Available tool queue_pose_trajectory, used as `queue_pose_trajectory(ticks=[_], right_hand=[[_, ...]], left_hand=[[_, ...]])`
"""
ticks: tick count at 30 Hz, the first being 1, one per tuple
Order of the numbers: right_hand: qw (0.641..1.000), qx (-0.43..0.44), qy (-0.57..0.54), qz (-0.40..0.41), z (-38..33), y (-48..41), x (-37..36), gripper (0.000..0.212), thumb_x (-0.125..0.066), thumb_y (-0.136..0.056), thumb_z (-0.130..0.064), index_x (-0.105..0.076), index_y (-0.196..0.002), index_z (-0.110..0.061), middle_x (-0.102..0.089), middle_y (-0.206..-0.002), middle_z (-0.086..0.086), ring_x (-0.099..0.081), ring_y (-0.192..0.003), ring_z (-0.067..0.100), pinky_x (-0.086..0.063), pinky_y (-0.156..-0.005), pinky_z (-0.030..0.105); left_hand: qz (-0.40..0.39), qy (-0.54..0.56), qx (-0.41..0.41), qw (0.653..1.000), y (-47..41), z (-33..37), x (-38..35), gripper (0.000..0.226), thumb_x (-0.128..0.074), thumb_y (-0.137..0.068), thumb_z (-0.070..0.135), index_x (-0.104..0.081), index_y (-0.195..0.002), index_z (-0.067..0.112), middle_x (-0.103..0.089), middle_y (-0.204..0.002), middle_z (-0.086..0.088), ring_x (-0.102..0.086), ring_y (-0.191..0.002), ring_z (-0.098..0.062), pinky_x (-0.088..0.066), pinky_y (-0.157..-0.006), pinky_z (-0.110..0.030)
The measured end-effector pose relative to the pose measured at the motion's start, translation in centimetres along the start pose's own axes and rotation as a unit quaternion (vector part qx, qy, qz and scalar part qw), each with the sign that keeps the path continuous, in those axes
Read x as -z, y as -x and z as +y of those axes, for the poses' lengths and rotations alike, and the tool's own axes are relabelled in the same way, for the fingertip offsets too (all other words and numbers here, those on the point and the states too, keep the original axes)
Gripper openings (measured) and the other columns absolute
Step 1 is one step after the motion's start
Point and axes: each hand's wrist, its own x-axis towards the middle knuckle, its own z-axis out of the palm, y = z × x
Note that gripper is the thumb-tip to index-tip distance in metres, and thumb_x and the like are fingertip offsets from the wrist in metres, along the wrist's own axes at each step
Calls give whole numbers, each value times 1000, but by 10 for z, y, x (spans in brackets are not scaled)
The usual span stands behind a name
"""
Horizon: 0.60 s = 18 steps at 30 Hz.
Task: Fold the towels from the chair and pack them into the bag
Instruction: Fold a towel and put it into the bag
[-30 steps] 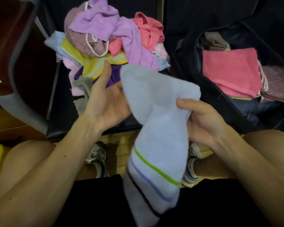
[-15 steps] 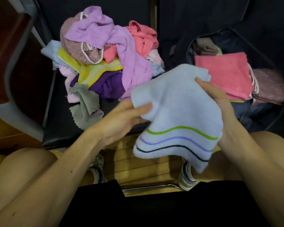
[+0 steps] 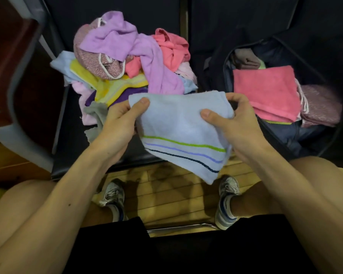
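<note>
Head view: the person is holding a pale blue terry towel with green, violet and navy stripes (image 3: 182,131) in the air above the front edge of a black padded chair seat (image 3: 67,147). The left hand (image 3: 119,123) is pinching the towel's upper left corner, thumb on top. The right hand (image 3: 232,123) is gripping the upper right edge, thumb pressing the top face and fingers curling over the fold. The striped end is hanging down toward the wooden plank floor (image 3: 176,194).

Behind the towel, a loose heap of lilac, pink, yellow, purple and grey towels (image 3: 127,62) is lying across the middle and back of the seat. To its right, a dark fabric bag (image 3: 214,82) is standing open; it may be resting on a neighbouring seat, though the dim light is hiding its base. Inside it, a folded pink towel (image 3: 265,91) is lying flat in the centre, touching a folded mauve speckled towel (image 3: 321,105) at the right wall.
</note>
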Motion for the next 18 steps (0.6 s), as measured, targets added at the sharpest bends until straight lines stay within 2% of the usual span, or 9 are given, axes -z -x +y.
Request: queue_pose_trajectory(ticks=[2,4,6,8,9,11,13,14,18], right_hand=[[998,57,25,14,0,1,-1,62,-86,-74,-24,-45,-121,-23,-61,-99,1,-63,-82,11,-53,-66,19],[994,101,35,-11,0,-2,-1,62,-86,-74,-22,-47,-122,-29,-62,-101,5,-62,-80,14,-53,-66,21],[991,119,35,-55,1,-3,0,67,-88,-71,-19,-49,-122,-35,-65,-107,11,-67,-86,25,-59,-72,34],[987,128,38,-94,3,-4,1,77,-91,-65,-19,-48,-127,-36,-65,-111,14,-67,-96,31,-59,-81,43],[984,135,53,-108,4,-4,1,82,-92,-64,-18,-47,-130,-34,-63,-116,10,-65,-103,28,-58,-87,41],[975,150,100,-127,8,-5,2,83,-91,-65,-13,-46,-133,-30,-58,-124,-3,-58,-115,15,-50,-96,28],[964,170,164,-123,12,-6,2,73,-87,-68,-10,-52,-130,-28,-57,-122,-14,-54,-113,4,-43,-93,14],[957,178,199,-110,14,-6,2,66,-85,-71,-11,-55,-127,-27,-59,-119,-15,-53,-110,2,-42,-90,11],[956,157,236,-69,19,-9,2,44,-80,-79,-17,-65,-119,-24,-64,-113,-10,-59,-103,7,-51,-89,27]], left_hand=[[8,-1,-1,1000,-2,-1,2,25,-50,-102,23,-71,-103,10,-77,-102,-4,-72,-99,-18,-57,-86,-30],[21,15,13,1000,-4,0,3,26,-51,-102,23,-71,-103,7,-77,-101,-5,-72,-97,-18,-57,-85,-29],[18,36,25,999,-6,1,6,26,-52,-101,24,-70,-104,6,-76,-102,-7,-72,-98,-19,-57,-85,-30],[-4,39,24,999,-6,1,9,25,-59,-95,21,-69,-109,2,-75,-105,-11,-72,-100,-23,-57,-88,-34],[-21,28,16,999,-6,0,10,30,-64,-89,17,-67,-113,0,-75,-108,-13,-71,-101,-25,-58,-88,-35],[-57,2,-3,998,-7,-4,14,44,-73,-75,8,-64,-118,1,-73,-113,-13,-71,-104,-26,-58,-88,-36],[-65,-28,-17,997,-9,-10,16,52,-77,-66,4,-64,-117,6,-73,-114,-11,-70,-107,-25,-58,-88,-36],[-56,-51,-24,997,-9,-13,16,52,-78,-65,4,-65,-115,7,-73,-113,-10,-70,-106,-25,-58,-89,-37],[-15,-113,-53,992,-10,-19,13,35,-79,-73,-2,-72,-105,11,-76,-103,-7,-73,-97,-23,-59,-89,-44]])
